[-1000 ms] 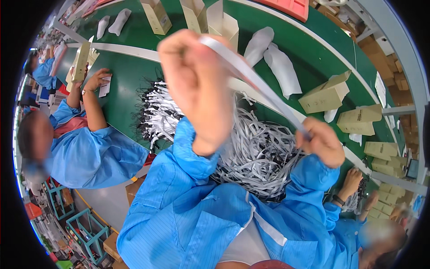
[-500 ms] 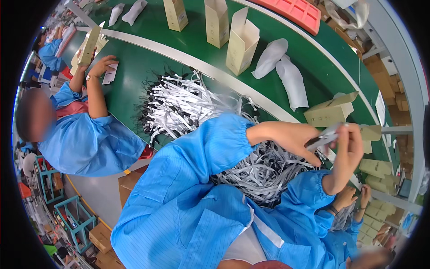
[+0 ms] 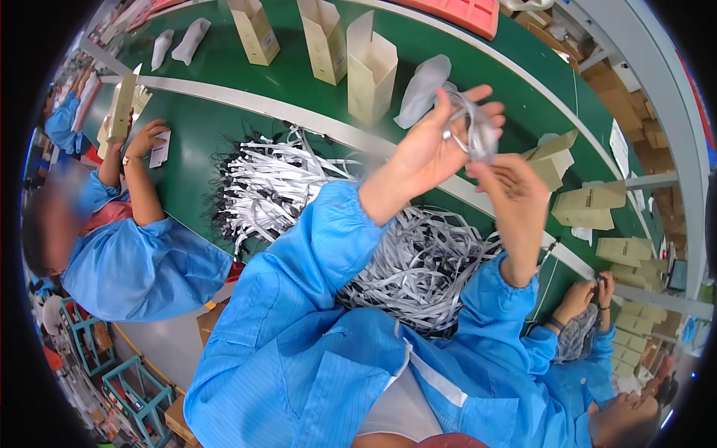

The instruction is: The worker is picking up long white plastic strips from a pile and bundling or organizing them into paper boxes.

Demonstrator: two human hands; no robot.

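Note:
A looped grey strap (image 3: 480, 133), probably a lanyard and smeared by motion, lies across the upturned fingers of my left hand (image 3: 426, 145). Those fingers are partly spread, with the thumb over the strap. My right hand (image 3: 517, 196) is closed at the strap's lower end, its fingertips pinching it. Both hands are raised over the green conveyor's near edge. Below them, a heap of similar grey straps (image 3: 418, 269) with black ends lies against my front. A neater bundle of white straps (image 3: 276, 183) is to its left.
Open cream cartons (image 3: 371, 78) stand along the green belt (image 3: 448, 37), with a white wrapped item (image 3: 418, 93) behind my left hand. A red tray (image 3: 467, 15) sits at the far side. Co-workers in blue sleeves (image 3: 149, 257) are at left and lower right.
Both hands have moved left and away from me. The left palm has turned up with its fingers spreading, and the strap now shows as a loop. Cartons appear shifted left in view.

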